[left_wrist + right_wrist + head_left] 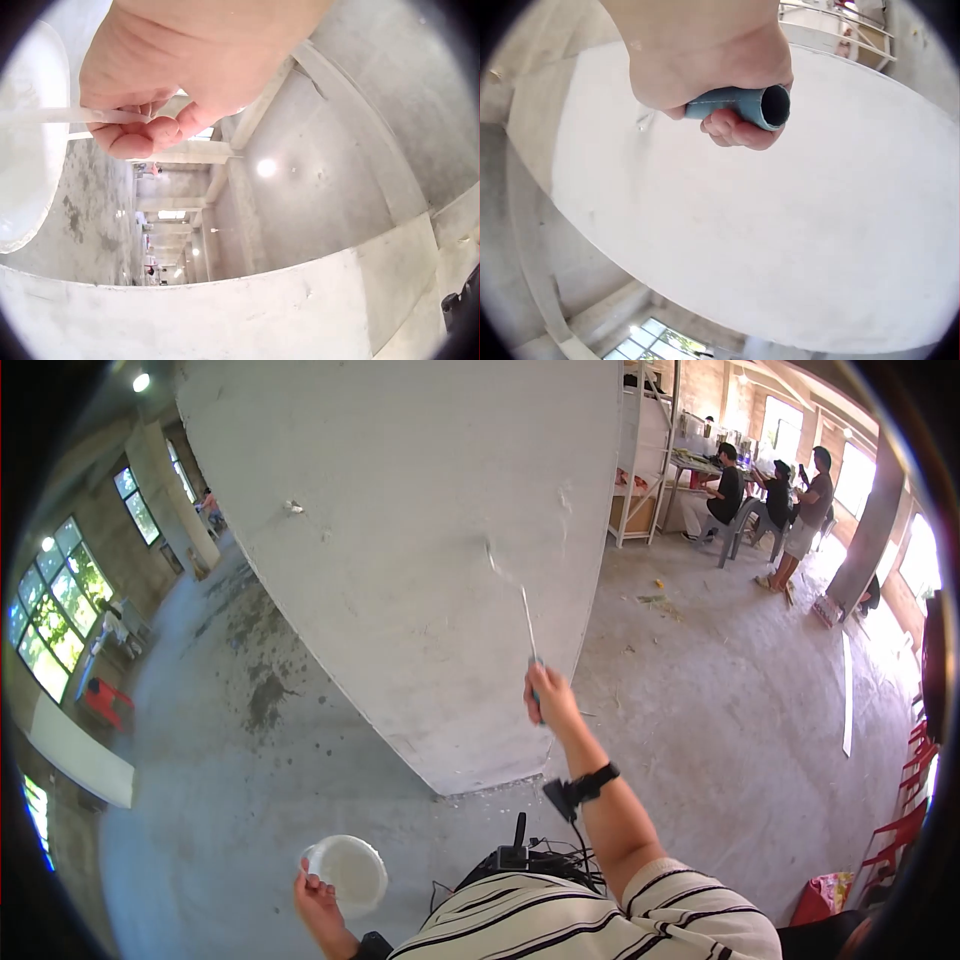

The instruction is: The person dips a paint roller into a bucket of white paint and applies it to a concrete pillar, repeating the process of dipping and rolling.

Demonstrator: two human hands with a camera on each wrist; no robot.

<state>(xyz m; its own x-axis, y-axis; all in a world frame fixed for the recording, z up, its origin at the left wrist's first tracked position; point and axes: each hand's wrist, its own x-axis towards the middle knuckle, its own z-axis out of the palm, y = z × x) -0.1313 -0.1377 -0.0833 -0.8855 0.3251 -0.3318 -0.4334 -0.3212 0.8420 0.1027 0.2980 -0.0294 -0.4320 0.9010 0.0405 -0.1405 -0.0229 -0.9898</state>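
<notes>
The right hand (548,695) grips the blue-green handle (731,103) of a long, thin tool, its fingers curled round it in the right wrist view. The tool's metal shaft (528,622) reaches up toward the pale wall face (420,560); whether its tip touches the wall I cannot tell. Low at the left, the left hand (318,905) holds a white bucket (372,870) by its handle strip. In the left wrist view the curled fingers (127,142) pinch that white strip (67,115), with the bucket (26,150) hanging beside them.
A small fitting (293,507) juts from the wall's upper left. Black cables (560,860) lie at the person's waist. Several people are by a table at the back right, near a white shelf frame (641,510). Red chairs (905,825) line the right edge; wet patches mark the left floor.
</notes>
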